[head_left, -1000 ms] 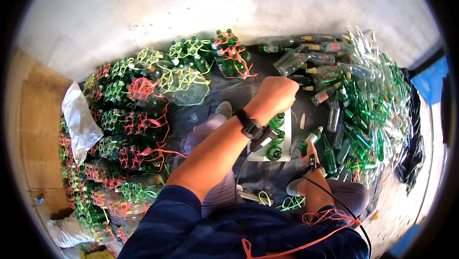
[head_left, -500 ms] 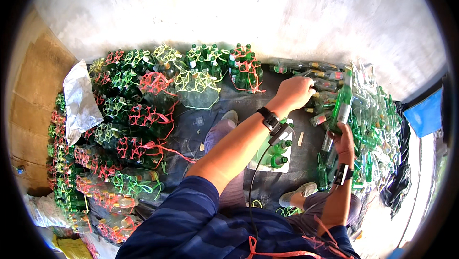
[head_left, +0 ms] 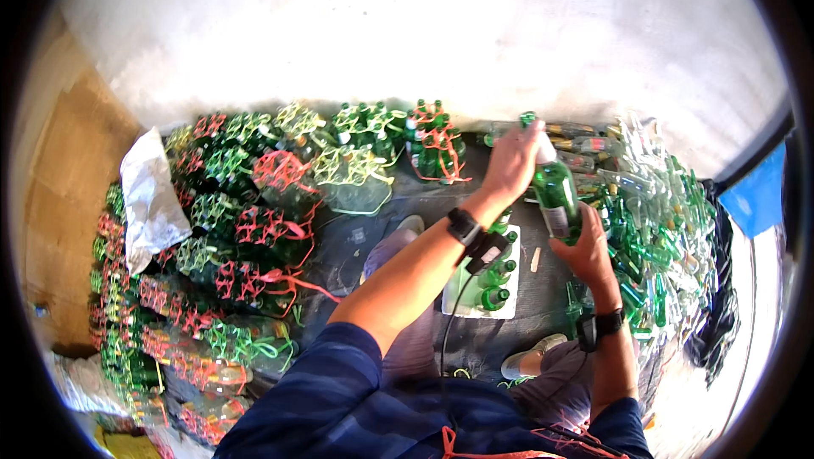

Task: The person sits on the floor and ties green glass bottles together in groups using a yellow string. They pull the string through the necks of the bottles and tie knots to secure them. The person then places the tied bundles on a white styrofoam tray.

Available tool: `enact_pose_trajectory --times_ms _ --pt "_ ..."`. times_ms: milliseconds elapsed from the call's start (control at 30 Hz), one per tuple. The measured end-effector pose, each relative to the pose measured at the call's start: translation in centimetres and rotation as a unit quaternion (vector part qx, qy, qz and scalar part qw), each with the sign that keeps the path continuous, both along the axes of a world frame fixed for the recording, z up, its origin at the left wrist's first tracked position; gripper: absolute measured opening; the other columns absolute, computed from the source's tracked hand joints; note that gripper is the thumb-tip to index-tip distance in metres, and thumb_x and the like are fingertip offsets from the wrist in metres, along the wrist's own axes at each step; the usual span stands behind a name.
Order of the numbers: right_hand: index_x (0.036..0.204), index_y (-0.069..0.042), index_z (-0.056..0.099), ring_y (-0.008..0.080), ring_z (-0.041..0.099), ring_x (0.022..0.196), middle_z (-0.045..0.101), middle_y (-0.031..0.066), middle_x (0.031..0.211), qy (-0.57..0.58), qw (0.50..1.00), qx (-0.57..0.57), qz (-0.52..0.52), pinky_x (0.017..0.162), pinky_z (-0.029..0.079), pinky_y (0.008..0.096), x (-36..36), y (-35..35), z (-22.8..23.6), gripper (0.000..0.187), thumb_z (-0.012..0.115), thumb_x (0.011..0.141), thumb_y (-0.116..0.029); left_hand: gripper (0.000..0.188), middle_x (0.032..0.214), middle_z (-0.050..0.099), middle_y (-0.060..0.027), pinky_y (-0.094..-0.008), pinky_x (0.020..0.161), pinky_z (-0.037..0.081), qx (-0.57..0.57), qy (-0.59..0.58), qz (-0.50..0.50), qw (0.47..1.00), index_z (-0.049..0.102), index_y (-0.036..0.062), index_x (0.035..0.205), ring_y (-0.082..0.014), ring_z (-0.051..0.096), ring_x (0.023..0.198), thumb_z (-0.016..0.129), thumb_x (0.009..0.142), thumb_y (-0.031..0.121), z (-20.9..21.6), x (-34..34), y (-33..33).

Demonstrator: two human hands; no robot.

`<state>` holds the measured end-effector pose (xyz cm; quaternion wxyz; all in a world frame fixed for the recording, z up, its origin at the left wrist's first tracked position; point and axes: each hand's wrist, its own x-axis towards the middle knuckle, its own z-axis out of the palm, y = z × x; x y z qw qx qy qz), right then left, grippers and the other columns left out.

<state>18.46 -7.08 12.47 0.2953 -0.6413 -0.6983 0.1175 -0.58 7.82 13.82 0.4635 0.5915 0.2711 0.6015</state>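
A green glass bottle (head_left: 554, 183) with a pale label is between my hands, tilted with its neck pointing away from me. My left hand (head_left: 513, 158) is closed around the neck, just below the mouth. My right hand (head_left: 585, 247) grips the lower end near the base. Below my left wrist, several green bottles (head_left: 500, 271) stand on a white tray (head_left: 510, 308), partly hidden by my left forearm and the device strapped to it.
To the right lies a heap of loose bottles (head_left: 666, 239), green and clear. Bundles of upright bottles tied with coloured string (head_left: 263, 226) fill the left side. A silvery sheet (head_left: 153, 205) lies over some bundles. A pale wall (head_left: 381, 27) rises behind. My feet are on a dark floor sheet.
My right hand has brought the green bottle left, away from the heap. My left hand, apart from it before, now holds its neck.
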Motion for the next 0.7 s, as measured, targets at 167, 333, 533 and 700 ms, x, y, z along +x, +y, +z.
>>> enact_pose_trajectory --times_ms 167,333,533,700 --pt "0.134 0.004 0.054 0.0381 0.063 0.114 0.063 0.0242 0.121 0.060 0.998 -0.020 0.026 0.101 0.050 0.0443 -2.2 -0.9 0.8 0.076 0.086 0.072 -0.025 0.048 0.069 0.062 -0.0044 -0.0338 0.062 0.045 -0.008 0.023 0.034 0.999 0.064 -0.0005 0.082 -0.0123 0.057 0.067 0.061 0.105 0.041 1.2 -1.6 1.3" --pt "0.139 0.005 0.052 0.0286 0.068 0.113 0.067 0.0201 0.125 0.142 0.979 -0.092 0.113 0.096 0.055 0.0403 -3.6 -1.5 -0.5 0.076 0.089 0.078 -0.022 0.039 0.070 0.057 0.0046 -0.0266 0.057 0.041 -0.057 -0.014 -0.016 0.998 0.059 0.0065 0.075 -0.0047 0.050 0.065 0.071 0.101 0.033 1.9 -2.6 0.8" --pt "0.122 0.001 0.066 0.0180 0.071 0.099 0.073 0.0102 0.107 0.243 0.955 -0.151 0.075 0.087 0.057 0.0333 0.0 -1.3 -0.4 0.039 0.078 0.088 -0.014 0.043 0.073 0.063 -0.0115 -0.0362 0.064 0.049 0.081 0.230 0.052 0.968 0.061 -0.0008 0.079 -0.0226 0.060 0.067 0.076 0.094 0.036 2.6 -5.5 0.0" --pt "0.116 0.004 0.068 0.0179 0.071 0.095 0.074 0.0108 0.100 0.233 0.959 -0.159 0.035 0.086 0.056 0.0311 3.0 -1.2 -0.4 0.033 0.073 0.091 -0.017 0.050 0.079 0.064 -0.0185 -0.0475 0.069 0.051 0.164 0.500 0.055 0.849 0.059 -0.0007 0.075 -0.0382 0.065 0.077 0.078 0.088 0.044 1.6 -6.5 -1.3"
